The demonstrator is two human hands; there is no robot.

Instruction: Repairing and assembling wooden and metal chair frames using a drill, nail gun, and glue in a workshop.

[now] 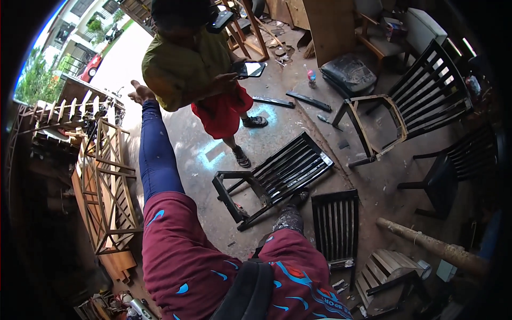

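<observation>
My left arm, in a navy undersleeve below a maroon short sleeve, reaches far forward. At its end my left hand (pixel 142 93) is raised bare in the air with fingers apart, holding nothing. It is beside the shoulder of a person (pixel 184 66) in a yellow-green top and red shorts. That person holds a dark phone-like device (pixel 249 69) with a bright screen. My right hand is not in view. On the floor ahead of me, a dark slatted wooden chair frame (pixel 277 178) without a seat lies tipped over. A black slatted panel (pixel 336 226) is to its right.
Black chairs (pixel 426 101) stand at the right, one without a seat. Loose dark wood strips (pixel 309 100) and a removed seat cushion (pixel 349 74) lie beyond. A thick pole (pixel 426 245) juts in at lower right. Wooden frames and planks (pixel 109 186) are stacked at left.
</observation>
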